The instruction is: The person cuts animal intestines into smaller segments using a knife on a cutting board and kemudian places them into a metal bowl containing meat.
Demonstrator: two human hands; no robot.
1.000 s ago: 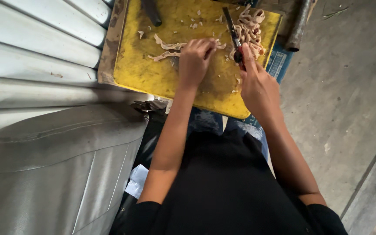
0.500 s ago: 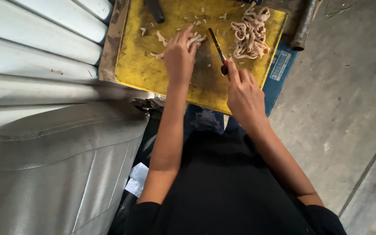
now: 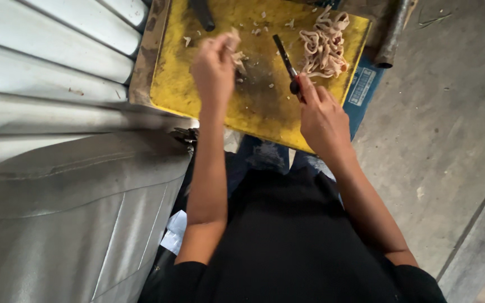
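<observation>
A yellow cutting board (image 3: pixel 265 106) lies in front of me, stained dark in the middle. My left hand (image 3: pixel 213 68) is lifted over the board and pinches a pale strip of meat (image 3: pixel 234 45). My right hand (image 3: pixel 322 118) grips a knife (image 3: pixel 285 60) by its dark red handle; the dark blade points away over the board. A heap of pale curled meat strips (image 3: pixel 324 47) lies at the board's far right corner. Small scraps are scattered on the board.
A dark tool (image 3: pixel 202 13) lies at the board's far edge. Grey corrugated metal (image 3: pixel 40 73) and a grey cushioned seat (image 3: pixel 68 219) are on my left. A rusty pipe (image 3: pixel 391 33) and concrete floor (image 3: pixel 456 123) lie to the right. A blue box (image 3: pixel 361 90) shows under the board.
My left hand has lifted a strip of meat off the board. My right hand with the knife has drawn back from the heap towards me.
</observation>
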